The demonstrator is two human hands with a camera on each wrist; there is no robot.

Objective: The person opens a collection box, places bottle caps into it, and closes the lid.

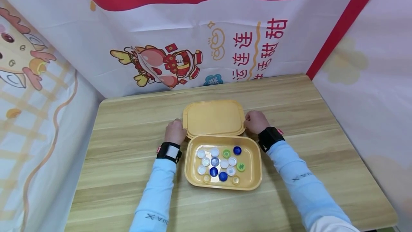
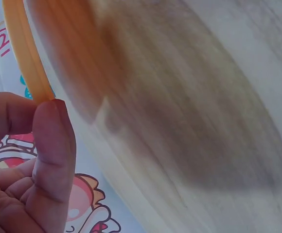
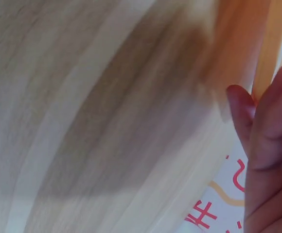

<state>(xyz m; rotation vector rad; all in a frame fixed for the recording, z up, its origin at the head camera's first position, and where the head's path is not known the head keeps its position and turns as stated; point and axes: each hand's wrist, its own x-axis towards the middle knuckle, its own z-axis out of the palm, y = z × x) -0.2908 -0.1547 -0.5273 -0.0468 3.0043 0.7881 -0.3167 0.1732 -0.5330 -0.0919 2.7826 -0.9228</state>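
Note:
A yellow plastic lid (image 1: 214, 118) is held level behind a matching box (image 1: 255, 164). At the lid's left end, my left hand (image 1: 175, 131) pinches its edge between thumb and fingers. My right hand (image 1: 256, 121) grips the opposite end in the same way. In both wrist views the lid's rim (image 2: 26, 53) is seen edge-on, apart from the tabletop, which carries its shadow. Inside the uncovered box lie several bottle caps: white caps (image 1: 224, 163), dark blue caps (image 1: 223, 176), green caps (image 1: 240, 167) and pale yellow ones (image 1: 235, 180).
A wood-grain table (image 1: 128, 174) carries the box near its middle. Printed cloth (image 1: 180, 20) in white and red hangs along the back edge, with more cloth (image 1: 363, 81) on the right and left sides.

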